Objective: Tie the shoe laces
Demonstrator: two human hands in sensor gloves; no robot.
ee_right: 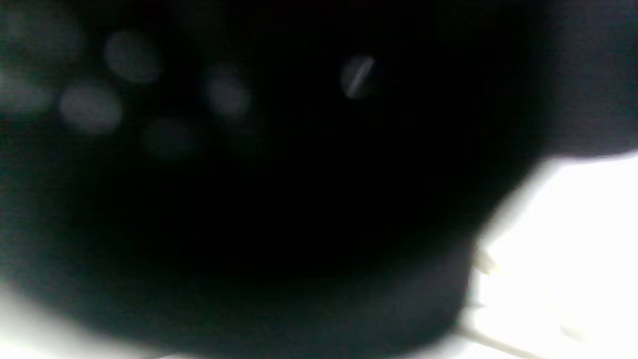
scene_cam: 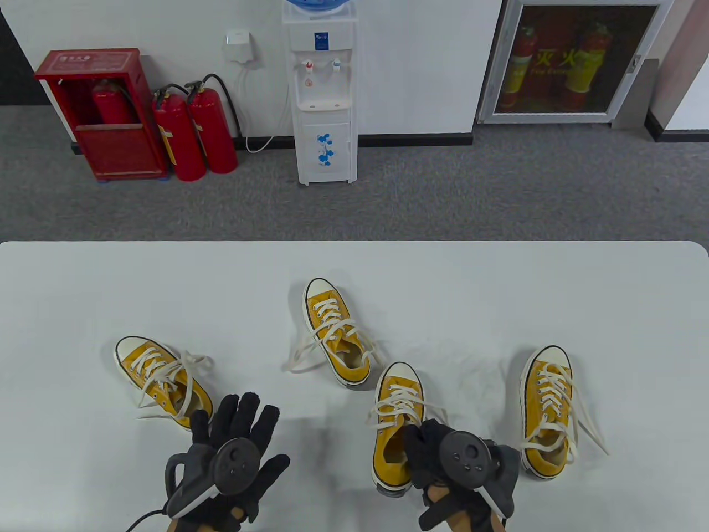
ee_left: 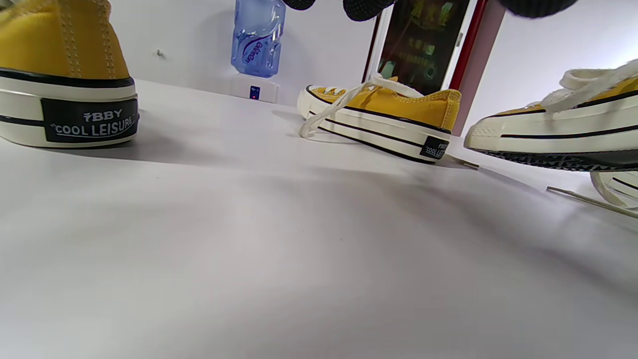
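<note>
Four yellow canvas sneakers on the white bench (scene_cam: 609,310), all toes pointing away from the person, long axes roughly front-to-back. Landmark: centre-near sneaker (scene_cam: 396,410), toe tilted slightly right, laces (scene_cam: 407,407) loose. Its heel end lifts off the bench in the left wrist view. Right hand (scene_cam: 443,460) sits over its heel; fingers curl down at the collar, grip itself hidden, and right wrist view is black. Far sneaker (scene_cam: 335,330) just beyond and left of it, toe angled left, laces trailing. Left sneaker (scene_cam: 160,377) well to its left, toe angled left. Right sneaker (scene_cam: 548,404) to its right. Left hand (scene_cam: 232,443) left of the landmark, fingers spread straight, holding nothing.
</note>
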